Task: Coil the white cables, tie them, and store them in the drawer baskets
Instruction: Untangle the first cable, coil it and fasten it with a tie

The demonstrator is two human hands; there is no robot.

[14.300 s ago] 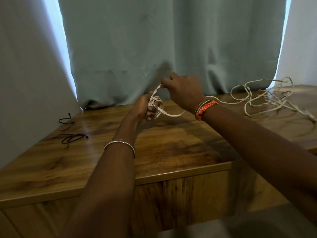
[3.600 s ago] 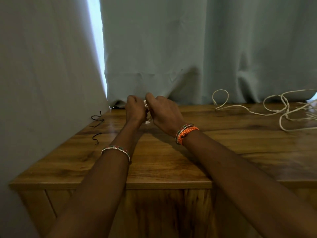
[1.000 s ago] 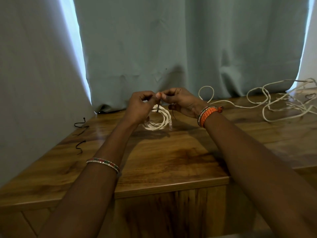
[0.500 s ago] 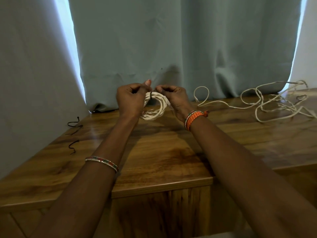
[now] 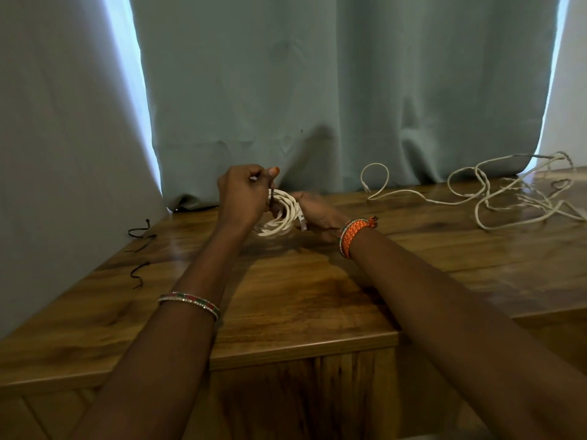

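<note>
Pinching a dark tie (image 5: 272, 193) at mid-frame, the left hand (image 5: 243, 198) clamps the coiled white cable (image 5: 281, 214); the right hand (image 5: 317, 214) curls around the coil's right side.

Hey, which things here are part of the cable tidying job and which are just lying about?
Part of the job:
- coiled white cable, held by left hand and right hand
- loose white cables
- black ties

Just there:
- wooden cabinet top
- curtain
</note>
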